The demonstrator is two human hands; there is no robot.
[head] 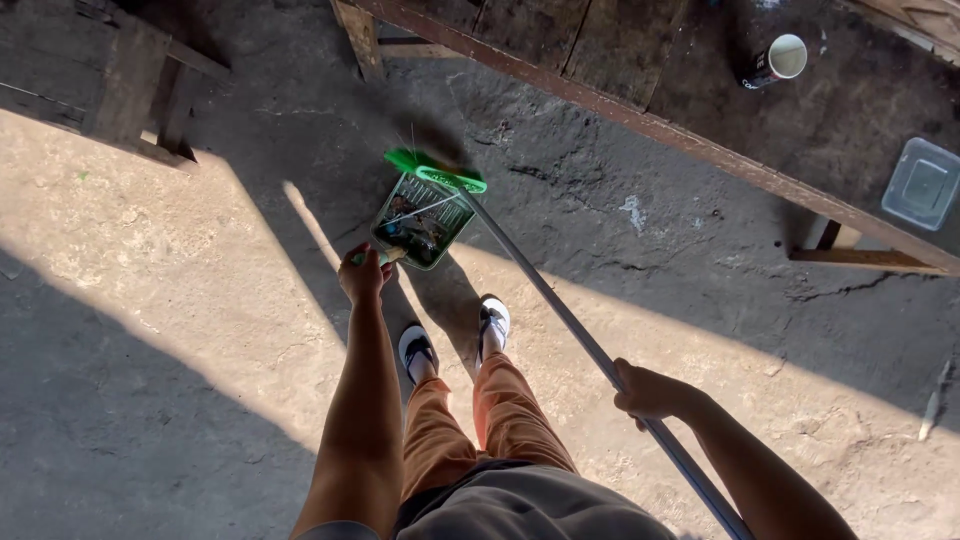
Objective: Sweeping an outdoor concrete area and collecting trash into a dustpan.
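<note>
Green bristles of the broom (432, 168) sit at the far lip of the dustpan (422, 220), placed to push debris in; the pan, tilted on the concrete floor (150, 330) just ahead of the feet, holds dark litter; the left hand (362, 272) is closed on its handle, steadying it; the right hand (648, 392) wraps the broom's metal pole, nearer than the pan; beyond the pan, a bench (700, 110) carries a cup (775, 60) and a lidded clear box (922, 184).

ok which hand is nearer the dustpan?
Left. The left hand grips the handle of the dustpan at its near edge. The right hand is well back, closed on the broom handle, far from the pan.
</note>
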